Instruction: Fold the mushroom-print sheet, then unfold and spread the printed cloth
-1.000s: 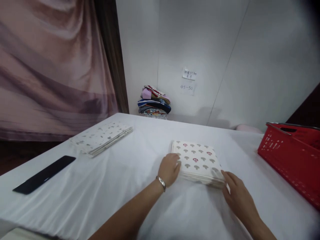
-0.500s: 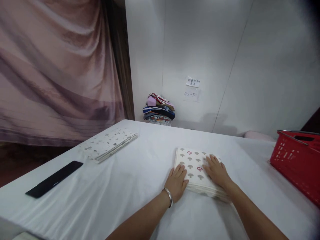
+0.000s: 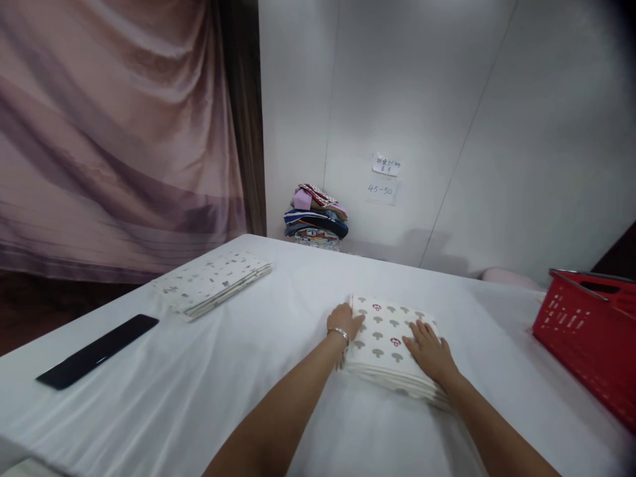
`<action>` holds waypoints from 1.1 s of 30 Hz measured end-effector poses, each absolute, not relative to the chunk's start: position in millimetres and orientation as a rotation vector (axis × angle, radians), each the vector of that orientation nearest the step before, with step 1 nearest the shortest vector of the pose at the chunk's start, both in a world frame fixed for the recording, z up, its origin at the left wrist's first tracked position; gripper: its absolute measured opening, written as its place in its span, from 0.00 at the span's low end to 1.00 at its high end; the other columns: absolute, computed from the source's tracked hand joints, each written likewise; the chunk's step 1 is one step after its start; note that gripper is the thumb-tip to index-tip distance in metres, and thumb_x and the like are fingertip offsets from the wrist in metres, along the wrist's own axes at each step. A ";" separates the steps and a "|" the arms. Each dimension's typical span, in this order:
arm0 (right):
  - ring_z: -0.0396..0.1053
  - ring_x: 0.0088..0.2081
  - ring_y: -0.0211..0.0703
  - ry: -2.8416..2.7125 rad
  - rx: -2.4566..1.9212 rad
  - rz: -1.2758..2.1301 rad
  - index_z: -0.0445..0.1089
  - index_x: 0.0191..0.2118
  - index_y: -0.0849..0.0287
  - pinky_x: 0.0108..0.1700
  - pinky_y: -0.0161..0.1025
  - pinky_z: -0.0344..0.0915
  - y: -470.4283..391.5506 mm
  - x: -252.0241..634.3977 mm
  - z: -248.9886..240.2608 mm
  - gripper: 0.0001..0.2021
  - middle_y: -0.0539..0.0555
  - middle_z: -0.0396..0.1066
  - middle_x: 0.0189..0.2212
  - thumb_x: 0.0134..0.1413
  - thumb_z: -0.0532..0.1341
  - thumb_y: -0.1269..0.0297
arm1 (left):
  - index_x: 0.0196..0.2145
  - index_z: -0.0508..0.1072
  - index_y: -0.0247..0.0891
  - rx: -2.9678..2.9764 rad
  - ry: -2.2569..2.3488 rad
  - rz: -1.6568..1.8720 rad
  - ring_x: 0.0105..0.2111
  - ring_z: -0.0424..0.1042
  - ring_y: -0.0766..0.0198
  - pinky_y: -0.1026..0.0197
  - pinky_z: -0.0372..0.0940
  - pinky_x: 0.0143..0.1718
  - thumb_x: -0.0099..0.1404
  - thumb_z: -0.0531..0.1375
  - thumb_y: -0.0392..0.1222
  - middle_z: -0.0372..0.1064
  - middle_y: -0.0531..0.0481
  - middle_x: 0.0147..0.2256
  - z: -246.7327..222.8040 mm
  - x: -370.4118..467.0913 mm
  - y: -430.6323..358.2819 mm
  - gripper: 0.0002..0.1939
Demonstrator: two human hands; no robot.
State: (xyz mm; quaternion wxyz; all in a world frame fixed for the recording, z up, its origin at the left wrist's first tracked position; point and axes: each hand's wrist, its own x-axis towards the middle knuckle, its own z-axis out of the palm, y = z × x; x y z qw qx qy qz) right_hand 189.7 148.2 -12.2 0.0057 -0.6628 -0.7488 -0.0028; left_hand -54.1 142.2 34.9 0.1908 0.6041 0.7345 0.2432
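Note:
A folded white cloth (image 3: 382,351) with grey and red mushroom prints lies on the white-covered table in several layers. At its left edge, my left hand (image 3: 342,320), with a silver bracelet at the wrist, is bent round the side. The thumb lies on the top layer, and the other fingers are partly hidden. My right hand (image 3: 430,350) rests flat on the right part of the cloth with its fingers spread.
Left on the white table (image 3: 278,331) lie another folded printed cloth (image 3: 213,281) and a black flat slab (image 3: 99,351). A red basket (image 3: 586,344) stands at right. Behind the table are stacked fabrics (image 3: 317,218), a wall with paper notes (image 3: 381,191) and a pink curtain (image 3: 119,132).
My left hand has moved up along the cloth's left edge and its fingers have bent round it. My right hand stays on top, slightly lower in the view. The view has shifted slightly.

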 end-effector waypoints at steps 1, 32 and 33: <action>0.34 0.62 0.46 -2.345 -2.081 0.009 0.44 0.61 0.54 0.57 0.55 0.44 148.4 190.3 -11.0 0.28 0.51 0.37 0.62 0.57 0.39 0.49 | 0.35 0.67 0.37 1.617 2.067 0.672 0.41 0.66 0.57 0.60 0.58 0.39 0.54 0.56 0.53 0.67 0.44 0.40 30.8 -53.4 146.8 0.17; 0.36 0.61 0.49 -2.297 -2.094 -0.042 0.45 0.61 0.56 0.56 0.54 0.42 193.4 187.8 -1.3 0.28 0.56 0.39 0.62 0.58 0.39 0.49 | 0.32 0.67 0.37 1.485 2.100 0.705 0.41 0.67 0.59 0.61 0.59 0.40 0.60 0.50 0.49 0.68 0.43 0.40 5.8 -56.2 192.5 0.13; 0.36 0.61 0.49 -2.299 -2.085 -0.042 0.45 0.61 0.56 0.56 0.54 0.43 193.4 188.6 -4.1 0.28 0.56 0.39 0.62 0.58 0.39 0.49 | 0.32 0.67 0.38 1.483 2.097 0.710 0.40 0.67 0.59 0.62 0.59 0.39 0.60 0.50 0.48 0.69 0.44 0.39 4.2 -56.9 192.2 0.12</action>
